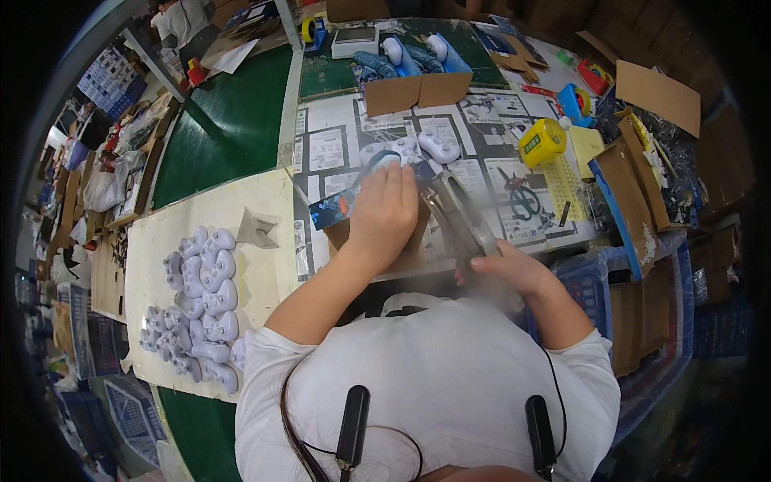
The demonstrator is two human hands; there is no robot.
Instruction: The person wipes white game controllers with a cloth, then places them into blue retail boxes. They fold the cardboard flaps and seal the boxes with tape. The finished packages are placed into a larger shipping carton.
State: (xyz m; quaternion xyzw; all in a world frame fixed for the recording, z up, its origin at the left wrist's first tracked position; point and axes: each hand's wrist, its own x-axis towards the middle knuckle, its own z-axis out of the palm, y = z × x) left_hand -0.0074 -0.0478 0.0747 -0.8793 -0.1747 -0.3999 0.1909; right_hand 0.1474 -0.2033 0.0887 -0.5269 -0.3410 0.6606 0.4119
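My left hand (387,210) reaches over a cardboard box with blue printed flaps (331,210). Its fingers lie stretched out over a pale blue item (387,161) at the box's far side; most of that item is hidden. My right hand (507,269) is closed round the near end of a long grey metal tool with two arms (466,221). The tool's far end reaches the box's right side, and motion blurs it. Just beyond the box lie white game controllers (438,146).
Many white controllers (217,301) lie on a pale board at left. An open box of controllers (418,90) stands at the back. On the right are a yellow bottle (543,141), scissors (524,201), a tape dispenser (575,104), an open carton (630,205) and blue crates (590,297).
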